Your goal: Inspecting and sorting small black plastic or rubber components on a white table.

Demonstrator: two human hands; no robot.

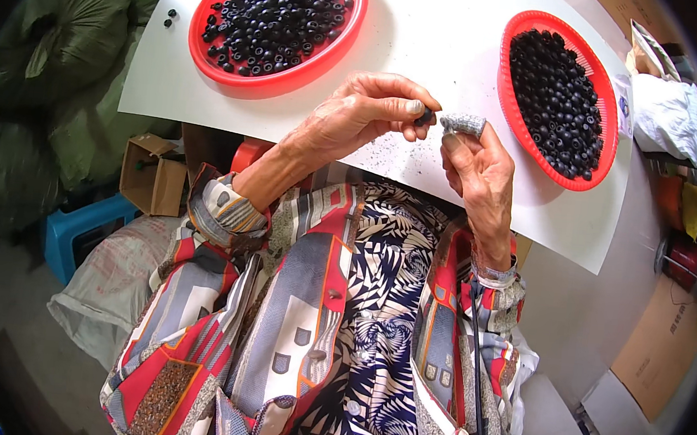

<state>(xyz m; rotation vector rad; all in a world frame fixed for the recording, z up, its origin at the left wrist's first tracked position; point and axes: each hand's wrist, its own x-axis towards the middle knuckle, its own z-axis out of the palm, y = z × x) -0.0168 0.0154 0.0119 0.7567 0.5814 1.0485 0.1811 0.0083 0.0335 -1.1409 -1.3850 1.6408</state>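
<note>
From where I sit at the remote view, the white table (pixel 439 31) takes up the upper middle of the frame, and on it I have a red round tray (pixel 354 19) at upper left and a red ribbed basket (pixel 607 124) at upper right, each bearing a heap of small black pieces, many in the tray with hollow ends. Between them, near the table's front edge at centre, I see the left hand (pixel 366 107) reaching rightward and the right hand (pixel 481 167) rising from below. A grey cloth cover (pixel 466 126) seems to wrap the right index finger, lying roughly crosswise with its tip toward the left; that thumb sits just under it, and I can't tell whether the two are closed on anything. The left thumb and fingers are pinched on one black piece (pixel 425 118), so the left hand has it and the right is just beside. To me the relation that matters is this: the piece lies directly left of the cover's tip, nearly level with it, a narrow gap between, its long axis too hidden to read. Smallest of all, dark crumbs (pixel 392 151) speckle the table below the hands.
</note>
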